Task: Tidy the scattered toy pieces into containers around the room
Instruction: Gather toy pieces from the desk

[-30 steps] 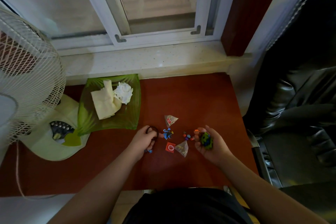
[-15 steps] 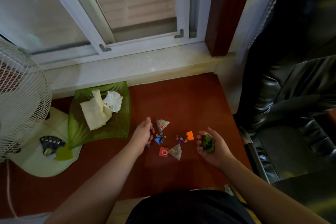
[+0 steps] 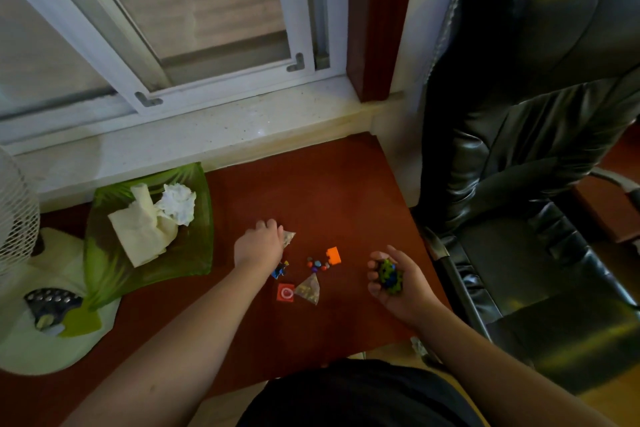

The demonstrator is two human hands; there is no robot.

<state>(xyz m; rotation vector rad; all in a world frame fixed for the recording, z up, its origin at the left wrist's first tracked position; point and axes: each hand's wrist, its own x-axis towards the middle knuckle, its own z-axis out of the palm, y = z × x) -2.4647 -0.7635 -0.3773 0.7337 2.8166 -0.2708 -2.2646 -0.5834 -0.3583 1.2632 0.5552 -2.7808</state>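
Observation:
Small toy pieces lie scattered on the red-brown table [image 3: 329,191]: an orange brick [image 3: 333,255], a cluster of coloured beads [image 3: 317,263], a blue piece [image 3: 280,270], a red square piece [image 3: 286,292] and a clear pyramid packet [image 3: 308,289]. My left hand [image 3: 259,244] rests knuckles up with its fingers curled over the left edge of a second clear packet [image 3: 289,238]; the fingertips are hidden. To the right, my right hand [image 3: 398,288] is palm up, cupped around a clump of green and blue toy pieces [image 3: 389,276].
A green glass dish [image 3: 104,274] holding crumpled tissue [image 3: 152,225] sits left of the pieces. A white fan with its base [image 3: 38,354] stands at the far left. A black leather chair [image 3: 536,149] stands along the table's right edge. The window sill [image 3: 207,139] borders the back.
My left hand moved up and away from the blue piece onto the upper clear packet. The orange brick now lies on the table. The camera view shifted left and closer.

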